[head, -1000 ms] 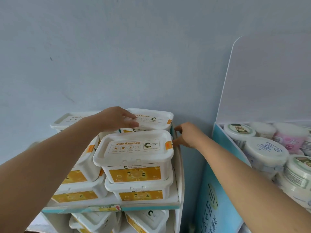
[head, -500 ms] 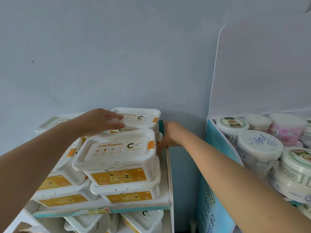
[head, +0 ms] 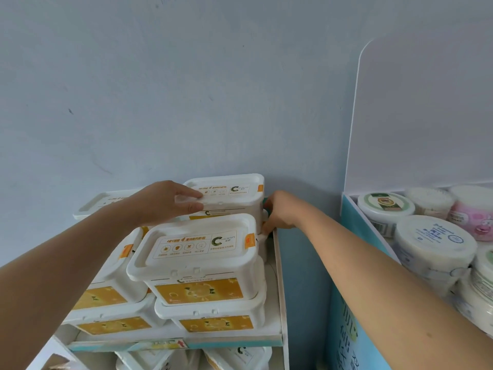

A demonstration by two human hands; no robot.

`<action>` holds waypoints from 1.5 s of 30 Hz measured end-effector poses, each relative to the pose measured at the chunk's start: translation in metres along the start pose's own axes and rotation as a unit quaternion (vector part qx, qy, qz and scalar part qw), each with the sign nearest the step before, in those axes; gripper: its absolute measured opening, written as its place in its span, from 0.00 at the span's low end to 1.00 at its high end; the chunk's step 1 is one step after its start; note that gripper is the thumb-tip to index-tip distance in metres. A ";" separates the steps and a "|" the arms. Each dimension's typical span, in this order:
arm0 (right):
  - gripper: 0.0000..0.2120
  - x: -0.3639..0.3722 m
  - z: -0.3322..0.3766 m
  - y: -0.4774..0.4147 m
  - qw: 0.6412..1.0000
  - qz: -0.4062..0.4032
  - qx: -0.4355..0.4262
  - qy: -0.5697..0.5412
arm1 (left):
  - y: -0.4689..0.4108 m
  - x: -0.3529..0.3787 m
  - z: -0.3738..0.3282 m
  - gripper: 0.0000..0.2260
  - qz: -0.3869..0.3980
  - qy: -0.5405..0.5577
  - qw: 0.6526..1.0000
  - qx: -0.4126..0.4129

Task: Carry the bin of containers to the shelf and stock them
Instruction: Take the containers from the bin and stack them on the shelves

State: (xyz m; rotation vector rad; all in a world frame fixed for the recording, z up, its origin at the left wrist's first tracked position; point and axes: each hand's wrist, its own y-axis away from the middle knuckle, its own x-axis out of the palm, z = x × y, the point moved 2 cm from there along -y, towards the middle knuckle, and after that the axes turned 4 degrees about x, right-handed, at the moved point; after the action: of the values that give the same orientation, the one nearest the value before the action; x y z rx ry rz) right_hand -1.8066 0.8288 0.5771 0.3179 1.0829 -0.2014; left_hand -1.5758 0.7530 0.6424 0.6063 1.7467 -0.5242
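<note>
Back-right white container on top shelf, at 12 o'clock from front stack. Left hand gripping its left lid edge, fingers on top, thumb under rim. Right hand pressed against its right end at 3 o'clock, fingers mostly hidden, grip cannot tell. Front container stacked on another. Round tubs in blue display at 3 o'clock, well apart.

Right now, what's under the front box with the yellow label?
Another white box of the same kind sits right under the front box, and under that is the shelf. What's inside either box can't be seen, because their lids are closed.
</note>
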 end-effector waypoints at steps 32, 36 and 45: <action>0.11 -0.027 0.033 0.018 0.938 -0.073 0.008 -0.340 | 0.002 -0.003 0.041 0.15 -0.023 0.053 0.998 0.030; 0.09 -0.024 0.039 0.032 0.938 -0.100 0.005 -0.332 | 0.005 0.000 0.045 0.17 -0.021 0.064 0.997 0.037; 0.24 -0.020 0.069 0.069 0.981 -0.175 0.039 -0.075 | 0.031 -0.004 0.044 0.26 0.002 0.063 0.996 0.059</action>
State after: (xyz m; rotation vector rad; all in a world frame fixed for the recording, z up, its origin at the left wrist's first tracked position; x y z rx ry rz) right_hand -1.7369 0.8696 0.6355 0.1771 0.9776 -0.5750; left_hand -1.5228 0.7481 0.6346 0.7393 1.8411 -0.6013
